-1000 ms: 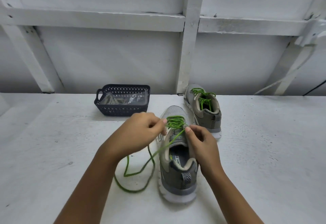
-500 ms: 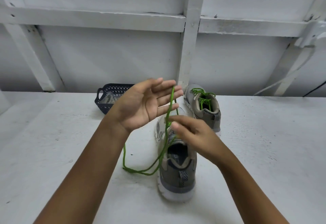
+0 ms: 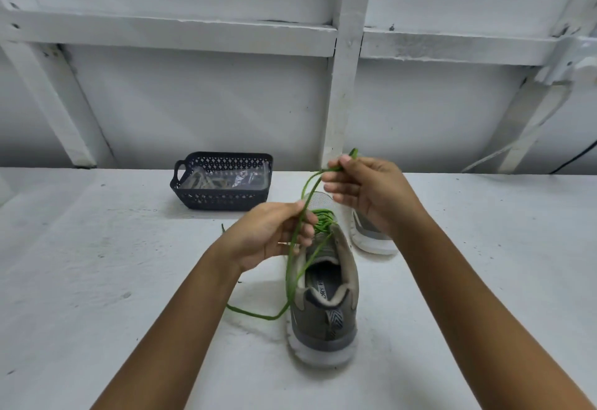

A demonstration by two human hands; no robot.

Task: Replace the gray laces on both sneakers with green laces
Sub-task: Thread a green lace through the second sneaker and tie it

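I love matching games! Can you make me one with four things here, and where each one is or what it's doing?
Things:
1. basket
2. near sneaker
3. right hand
4. green lace

Places or states:
A. raised, pinching the lace's end
B. heel toward us
C. dark, at the back left
D. trails in a loop onto the table

Pairs: 1-C, 2-B, 3-A, 4-D.

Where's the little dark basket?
In the head view the dark basket sits on the white table, at the back left, just beyond the left hand.
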